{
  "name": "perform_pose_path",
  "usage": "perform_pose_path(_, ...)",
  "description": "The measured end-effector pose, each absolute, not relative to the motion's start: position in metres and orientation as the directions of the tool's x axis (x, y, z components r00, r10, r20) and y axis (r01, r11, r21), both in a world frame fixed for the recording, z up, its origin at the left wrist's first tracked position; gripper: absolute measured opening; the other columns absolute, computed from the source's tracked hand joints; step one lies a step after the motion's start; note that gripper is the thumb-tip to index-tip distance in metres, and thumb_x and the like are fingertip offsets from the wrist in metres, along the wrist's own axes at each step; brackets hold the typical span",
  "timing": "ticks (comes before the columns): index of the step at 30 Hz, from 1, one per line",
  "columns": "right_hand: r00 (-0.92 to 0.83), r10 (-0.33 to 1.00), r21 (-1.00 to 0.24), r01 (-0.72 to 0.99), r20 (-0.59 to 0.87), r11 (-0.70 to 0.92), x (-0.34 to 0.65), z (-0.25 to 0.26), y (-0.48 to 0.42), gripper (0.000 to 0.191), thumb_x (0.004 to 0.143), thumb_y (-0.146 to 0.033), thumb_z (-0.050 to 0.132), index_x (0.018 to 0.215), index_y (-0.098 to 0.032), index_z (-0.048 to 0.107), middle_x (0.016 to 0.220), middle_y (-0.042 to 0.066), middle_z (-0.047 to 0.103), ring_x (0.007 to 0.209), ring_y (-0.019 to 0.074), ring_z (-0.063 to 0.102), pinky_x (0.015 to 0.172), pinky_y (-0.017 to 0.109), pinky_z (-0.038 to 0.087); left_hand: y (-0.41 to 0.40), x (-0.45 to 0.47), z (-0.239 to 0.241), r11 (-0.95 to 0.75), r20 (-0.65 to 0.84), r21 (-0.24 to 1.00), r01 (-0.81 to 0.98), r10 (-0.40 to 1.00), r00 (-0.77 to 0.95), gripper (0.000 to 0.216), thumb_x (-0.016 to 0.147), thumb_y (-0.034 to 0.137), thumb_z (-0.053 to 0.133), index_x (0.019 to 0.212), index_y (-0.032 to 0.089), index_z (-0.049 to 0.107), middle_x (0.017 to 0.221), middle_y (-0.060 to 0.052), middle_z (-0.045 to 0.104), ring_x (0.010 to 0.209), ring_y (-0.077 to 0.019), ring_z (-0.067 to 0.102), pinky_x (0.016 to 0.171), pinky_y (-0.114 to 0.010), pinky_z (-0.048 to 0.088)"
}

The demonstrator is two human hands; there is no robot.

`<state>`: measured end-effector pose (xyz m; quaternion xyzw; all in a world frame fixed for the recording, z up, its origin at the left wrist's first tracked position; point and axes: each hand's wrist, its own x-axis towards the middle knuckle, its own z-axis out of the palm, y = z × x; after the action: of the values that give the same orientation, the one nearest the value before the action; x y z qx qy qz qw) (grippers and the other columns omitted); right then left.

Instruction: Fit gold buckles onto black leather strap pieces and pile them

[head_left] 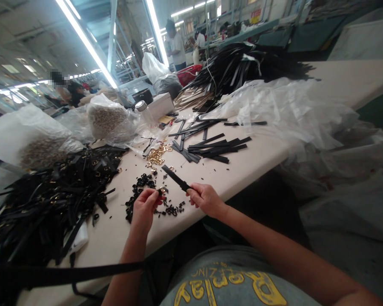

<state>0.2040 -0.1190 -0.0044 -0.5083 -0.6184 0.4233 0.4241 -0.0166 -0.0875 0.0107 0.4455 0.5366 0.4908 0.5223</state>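
Note:
My right hand (207, 199) pinches one end of a black strap (175, 176), which slants up and to the left above the table. A small dark band or loop appears around the strap close to my fingers. My left hand (147, 204) is closed, with thumb and forefinger on a small gold buckle (162, 190) that has something black at it. Below and beside that hand lie a heap of black rings (140, 187) and a scatter of small black pieces (174, 209). A pile of gold buckles (158, 155) lies a little farther back.
Loose black straps (217, 148) lie beyond my hands on the pale table (249, 165). A big heap of black straps with buckles (60, 191) covers the left side. Clear plastic bags (281, 102) hang over the right edge; a strap bundle (242, 63) and people stand behind.

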Motion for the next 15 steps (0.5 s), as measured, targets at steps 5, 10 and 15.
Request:
perform_pose_path(5,-0.202,0.972,-0.955,0.247,0.118,0.167,0.187,0.009,-0.131,0.024,0.096,-0.031,0.046,0.082,-0.017,0.061,0.060,-0.002,0.065,0.047,0.0091,0.057,0.051,0.020,0.041,-0.111,0.011,0.013,0.192,-0.217,0.931,-0.311,0.975,-0.048,0.034,0.060,0.038,0.086,0.075,0.016,0.065,0.068,0.000,0.070,0.055,-0.0092,0.063,0.057,-0.020,0.051)
perform_pose_path(10,-0.203,0.969,-0.946,0.261,0.140,0.192,0.180,0.016,-0.135,0.030,0.097,-0.031,0.047,0.070,-0.018,0.053,0.058,-0.002,0.064,0.047,0.0086,0.057,0.052,0.020,0.040,-0.119,0.024,0.013,0.125,-0.178,0.915,-0.384,0.979,-0.104,0.032,0.058,0.036,0.088,0.072,0.016,0.066,0.066,0.003,0.067,0.056,-0.0077,0.063,0.058,-0.018,0.052)
perform_pose_path(15,-0.199,0.975,-0.934,0.318,0.101,0.162,0.180,0.019,-0.136,0.028,0.096,-0.029,0.049,0.071,-0.017,0.055,0.059,-0.002,0.066,0.047,0.0084,0.057,0.053,0.020,0.038,-0.122,0.028,0.010,0.063,-0.112,0.936,-0.345,0.986,-0.122,0.029,0.060,0.034,0.087,0.070,0.016,0.067,0.071,0.002,0.068,0.057,-0.0069,0.061,0.057,-0.017,0.051)
